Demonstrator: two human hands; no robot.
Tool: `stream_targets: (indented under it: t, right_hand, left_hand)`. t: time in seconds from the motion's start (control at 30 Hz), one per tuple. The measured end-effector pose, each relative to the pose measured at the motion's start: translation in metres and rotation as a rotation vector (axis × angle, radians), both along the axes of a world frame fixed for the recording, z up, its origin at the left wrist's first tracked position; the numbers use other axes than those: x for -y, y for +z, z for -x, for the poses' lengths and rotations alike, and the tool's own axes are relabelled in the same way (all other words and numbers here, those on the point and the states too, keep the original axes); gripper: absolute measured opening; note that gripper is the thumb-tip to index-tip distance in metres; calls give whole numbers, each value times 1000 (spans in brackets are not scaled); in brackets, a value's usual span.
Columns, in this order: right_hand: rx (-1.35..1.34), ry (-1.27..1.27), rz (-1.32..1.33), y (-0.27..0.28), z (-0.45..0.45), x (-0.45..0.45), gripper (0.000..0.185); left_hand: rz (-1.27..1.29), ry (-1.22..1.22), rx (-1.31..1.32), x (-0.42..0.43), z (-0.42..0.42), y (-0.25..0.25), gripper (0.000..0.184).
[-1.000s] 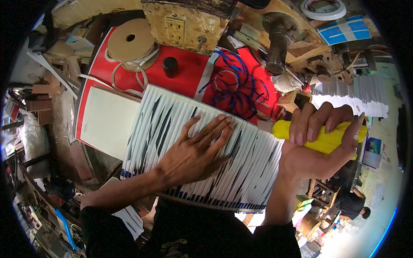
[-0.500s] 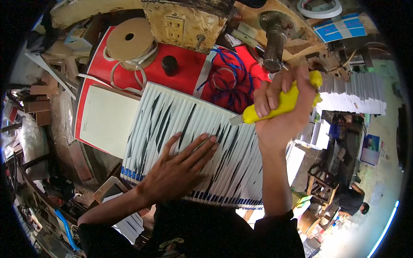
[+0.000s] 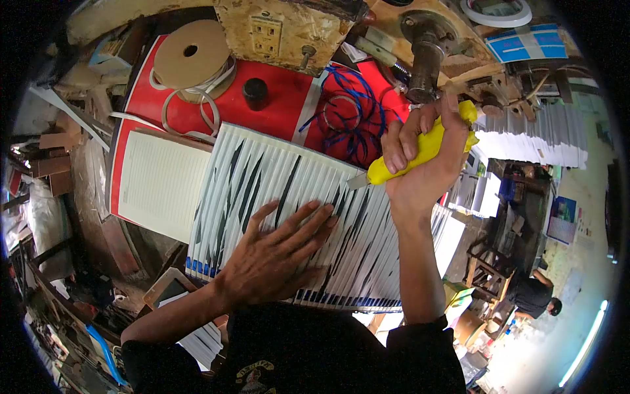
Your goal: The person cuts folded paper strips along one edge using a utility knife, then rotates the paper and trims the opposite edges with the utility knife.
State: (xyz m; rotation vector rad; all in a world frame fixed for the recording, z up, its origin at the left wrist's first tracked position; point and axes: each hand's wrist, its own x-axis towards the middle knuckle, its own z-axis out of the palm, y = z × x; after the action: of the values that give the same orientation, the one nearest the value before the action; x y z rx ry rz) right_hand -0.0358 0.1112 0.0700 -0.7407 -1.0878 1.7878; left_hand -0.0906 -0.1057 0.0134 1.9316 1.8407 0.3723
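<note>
My left hand point(image 3: 279, 253) lies with fingers spread across a row of thin white book blocks point(image 3: 226, 197) packed side by side. Dark gaps run between the blocks, and blue bands show along their near ends. In my right hand point(image 3: 423, 187) is a yellow utility knife point(image 3: 433, 144), fingers wrapped around its body. Its short metal blade points left, at the far edge of the row; whether it touches the blocks I cannot tell. An open lined notebook page point(image 3: 161, 184) lies left of the row.
A cardboard spool point(image 3: 190, 56) with white ribbon, a black cap point(image 3: 254, 93) and blue ribbon point(image 3: 354, 108) lie on a red sheet point(image 3: 279, 82). Beyond stand a worn machine block point(image 3: 282, 36) and a metal post point(image 3: 425, 65). Paper stacks point(image 3: 531, 138) are at right; a person point(image 3: 530, 295) is farther off.
The knife and my right hand have shifted slightly left. My left hand stays on the book blocks. The whole view has moved a little.
</note>
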Motion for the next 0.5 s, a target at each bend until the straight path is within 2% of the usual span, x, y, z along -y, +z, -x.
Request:
stream_targets:
  t: [0.13,0.23,0.33,0.5]
  right_hand:
    - [13,-50,-58,-2,8,10,39]
    - [136,-123,-102,0,18,19,40]
    - [162,-3,-263,-8,15,13,33]
    - [194,-70,-243,-1,23,14,28]
  left_hand:
    - [-23,-51,-24,1,2,-2,71]
    - [-7,-83,-13,-2,5,-1,69]
    - [-26,-91,-47,-2,5,-7,66]
    - [-91,-65,-35,0,3,-14,59]
